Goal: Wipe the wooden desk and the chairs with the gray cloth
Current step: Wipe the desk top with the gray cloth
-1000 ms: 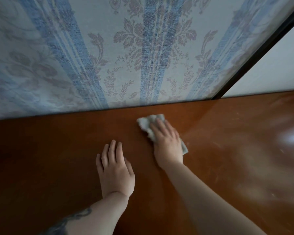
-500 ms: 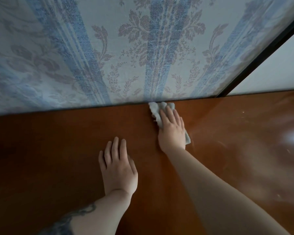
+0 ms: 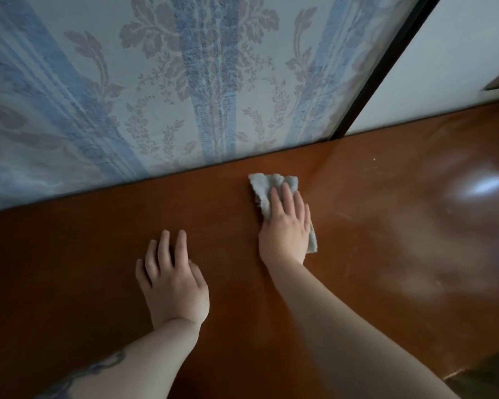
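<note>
Now right hand [image 3: 285,226], flat on gray cloth [image 3: 264,187], pulled back from curtain [image 3: 156,82]; left hand [image 3: 175,280] flat, unmoved.

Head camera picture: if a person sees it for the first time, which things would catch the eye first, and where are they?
First, the right hand pressing the crumpled gray cloth flat onto the glossy reddish-brown wooden desk, near its far edge at the centre. Next, the left hand resting flat on the desk, nearer and to the left. Behind the desk hangs a pale curtain with blue stripes and a floral pattern.
</note>
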{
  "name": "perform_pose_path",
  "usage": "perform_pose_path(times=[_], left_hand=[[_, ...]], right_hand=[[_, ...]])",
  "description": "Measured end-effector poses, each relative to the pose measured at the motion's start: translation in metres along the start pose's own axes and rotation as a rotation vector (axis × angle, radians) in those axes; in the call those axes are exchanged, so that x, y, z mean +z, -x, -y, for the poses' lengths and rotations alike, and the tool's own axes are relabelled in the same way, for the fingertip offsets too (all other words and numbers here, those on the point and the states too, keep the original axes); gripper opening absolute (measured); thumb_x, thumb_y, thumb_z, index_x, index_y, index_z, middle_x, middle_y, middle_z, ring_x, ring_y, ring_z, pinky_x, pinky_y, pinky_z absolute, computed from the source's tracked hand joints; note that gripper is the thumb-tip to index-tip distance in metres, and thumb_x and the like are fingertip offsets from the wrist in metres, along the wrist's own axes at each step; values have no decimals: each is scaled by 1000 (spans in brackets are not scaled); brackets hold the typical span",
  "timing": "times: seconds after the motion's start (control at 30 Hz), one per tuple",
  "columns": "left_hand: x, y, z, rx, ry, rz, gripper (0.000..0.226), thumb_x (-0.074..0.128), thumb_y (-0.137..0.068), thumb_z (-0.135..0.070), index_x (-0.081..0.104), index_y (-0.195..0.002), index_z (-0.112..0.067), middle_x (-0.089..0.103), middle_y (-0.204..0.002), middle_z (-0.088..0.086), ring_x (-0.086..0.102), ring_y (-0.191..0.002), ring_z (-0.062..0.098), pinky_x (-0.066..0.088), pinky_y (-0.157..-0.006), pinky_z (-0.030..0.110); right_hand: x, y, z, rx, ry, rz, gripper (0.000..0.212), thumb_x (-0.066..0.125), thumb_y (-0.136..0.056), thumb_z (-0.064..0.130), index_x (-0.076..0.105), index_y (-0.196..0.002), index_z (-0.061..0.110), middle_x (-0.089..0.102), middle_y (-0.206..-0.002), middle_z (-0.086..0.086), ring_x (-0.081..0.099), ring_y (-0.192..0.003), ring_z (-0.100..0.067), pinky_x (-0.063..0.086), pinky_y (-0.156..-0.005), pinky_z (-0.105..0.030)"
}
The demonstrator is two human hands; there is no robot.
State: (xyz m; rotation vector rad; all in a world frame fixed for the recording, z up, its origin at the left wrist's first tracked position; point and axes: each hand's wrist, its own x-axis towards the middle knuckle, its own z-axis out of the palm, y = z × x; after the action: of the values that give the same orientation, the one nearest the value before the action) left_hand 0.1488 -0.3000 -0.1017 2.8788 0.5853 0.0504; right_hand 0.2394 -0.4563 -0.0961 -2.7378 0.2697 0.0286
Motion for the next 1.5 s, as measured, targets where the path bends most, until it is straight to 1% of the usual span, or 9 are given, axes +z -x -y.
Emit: perform_pose_path(times=[0.07,0.23,0.53,0.63,0.73,0.97,1.1,1.23,1.5], left_hand=[[1,0,1,-5,-5,-1,49,49,-91,-16,46,-140,-19,39,-149,10,27,-139,31,21,-113,55],[4,-1,2,2,8,-28,46,58,-85,-11,54,-131,-12,44,-144,14,33,-135,35,25,-109,59],[-4,5,-1,197,78,-64,51,52,-88,-6,51,-138,-16,39,-149,9,29,-140,30,19,-115,53],[-1,12,-24,439,192,-135,50,48,-83,-4,57,-131,-14,47,-143,11,39,-134,31,23,-113,49],[3,9,-56,358,338,-136,52,35,-81,-10,60,-126,-12,53,-138,12,45,-130,33,29,-109,52],[21,22,-85,523,326,59,46,46,-92,-6,51,-137,-16,42,-148,6,32,-140,24,22,-116,44],[30,20,-83,567,293,61,47,36,-90,-20,56,-131,-11,44,-146,11,37,-136,29,24,-114,44],[25,21,-87,545,294,82,45,55,-88,-9,53,-133,-8,45,-145,12,37,-136,31,27,-113,49],[21,26,-83,610,350,74,47,48,-90,-1,52,-135,-14,44,-147,6,33,-139,24,20,-117,46]], right_hand=[[1,31,3,155,-59,-116,64,44,-94,12,24,-153,25,12,-161,9,6,-147,-20,1,-119,-35],[16,69,33,-488,-68,139,56,48,-92,16,39,-147,23,25,-158,5,13,-146,-22,6,-120,-40],[-16,81,-49,273,7,-180,63,55,-87,8,40,-147,23,29,-156,5,19,-141,-22,21,-115,-43],[-4,114,-20,-74,-19,-70,60,64,-82,19,49,-139,27,43,-147,7,30,-135,-21,31,-109,-42],[-2,100,-11,-346,-1,92,56,56,-91,33,40,-144,31,34,-153,10,24,-142,-20,13,-115,-35],[-30,91,-76,282,59,-92,58,38,-100,21,17,-154,30,9,-161,9,3,-148,-19,-1,-117,-35],[-9,125,-39,138,21,-87,53,47,-92,29,41,-144,32,36,-152,10,29,-142,-20,21,-114,-40],[-23,106,-53,-114,37,39,54,45,-96,30,33,-149,33,25,-157,11,18,-146,-20,-4,-114,-34],[-34,148,-86,385,92,-179,58,54,-93,25,37,-148,29,29,-156,9,21,-145,-20,10,-116,-37]])
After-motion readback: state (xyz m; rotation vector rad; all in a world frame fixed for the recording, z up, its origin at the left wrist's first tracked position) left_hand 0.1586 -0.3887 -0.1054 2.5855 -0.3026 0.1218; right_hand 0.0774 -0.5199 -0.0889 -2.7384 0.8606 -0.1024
